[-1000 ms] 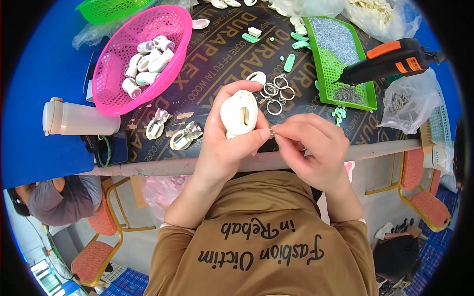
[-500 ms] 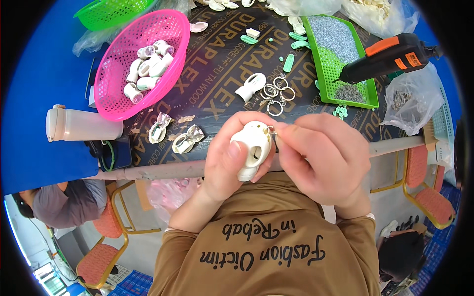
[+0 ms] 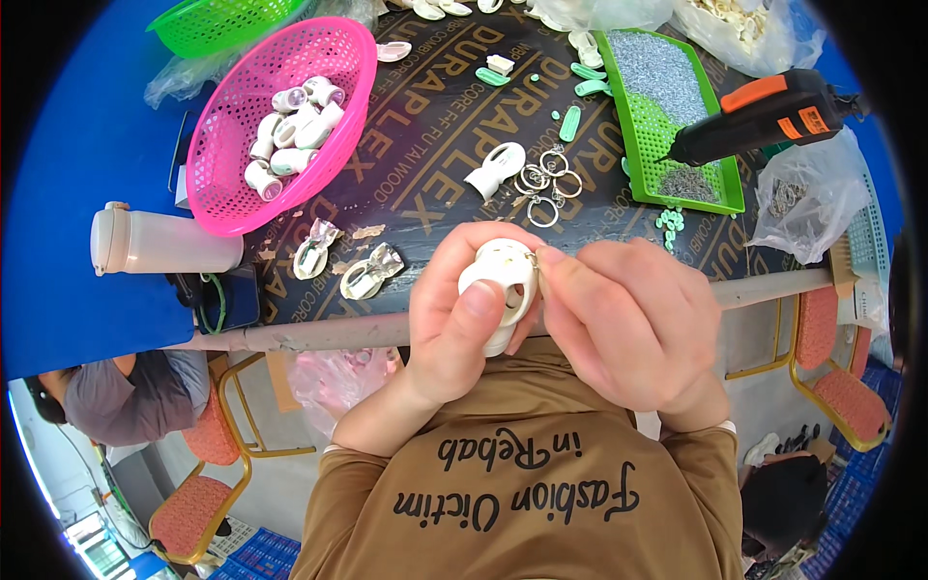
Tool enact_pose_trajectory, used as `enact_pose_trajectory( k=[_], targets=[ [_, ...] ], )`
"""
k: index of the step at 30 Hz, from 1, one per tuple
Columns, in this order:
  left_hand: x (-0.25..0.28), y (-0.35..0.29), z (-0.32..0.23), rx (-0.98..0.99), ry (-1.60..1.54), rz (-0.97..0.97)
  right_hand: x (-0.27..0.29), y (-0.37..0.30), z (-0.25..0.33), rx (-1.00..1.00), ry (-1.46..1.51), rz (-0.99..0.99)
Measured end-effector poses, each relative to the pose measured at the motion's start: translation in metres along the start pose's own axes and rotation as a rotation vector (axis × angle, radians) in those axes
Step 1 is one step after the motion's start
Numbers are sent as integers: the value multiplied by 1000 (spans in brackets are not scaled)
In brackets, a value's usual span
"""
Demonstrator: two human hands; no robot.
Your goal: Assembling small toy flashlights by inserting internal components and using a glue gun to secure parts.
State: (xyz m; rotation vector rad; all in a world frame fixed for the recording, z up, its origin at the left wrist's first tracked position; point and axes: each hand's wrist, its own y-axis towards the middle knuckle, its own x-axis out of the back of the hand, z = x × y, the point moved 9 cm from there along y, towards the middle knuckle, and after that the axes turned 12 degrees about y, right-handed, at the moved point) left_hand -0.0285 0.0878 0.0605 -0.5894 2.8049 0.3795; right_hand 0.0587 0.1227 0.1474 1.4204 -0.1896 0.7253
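Close to the table's near edge, my left hand [image 3: 443, 324] is closed round a white plastic casing [image 3: 503, 263] with an oval opening. The thumb presses on its side. My right hand [image 3: 633, 324] pinches a small metal link [image 3: 533, 259] at the casing's right edge; the fingertips hide most of it. Just beyond my hands lie several metal key rings [image 3: 541, 212] and another white casing [image 3: 497, 170]. To the left are two opened casing halves [image 3: 371, 272] with silvery parts.
A pink basket [image 3: 215, 184] with several white casings stands at left beside a lidded bottle [image 3: 169, 242]. At right, a black power screwdriver [image 3: 759, 126] lies across a green tray [image 3: 732, 184] of small metal parts. Green plastic pieces [image 3: 570, 123] and a clear bag [image 3: 812, 188] are nearby.
The casing has turned slightly in my left hand, and my thumb now covers more of its opening. My right fingertips have closed in tighter over the metal link.
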Motion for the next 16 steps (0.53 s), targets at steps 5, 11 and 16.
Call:
enact_pose_trajectory(
  k=[5,11,16],
  targets=[
    [3,-3,1,-21,35,-24,-2,2,-2,-121,43,64],
    [7,-4,4,7,29,-50,-2,-8,-16,-174,215,-44],
    [7,8,11,88,172,63,-24,-49,-60,-913,915,-103]
  ],
)
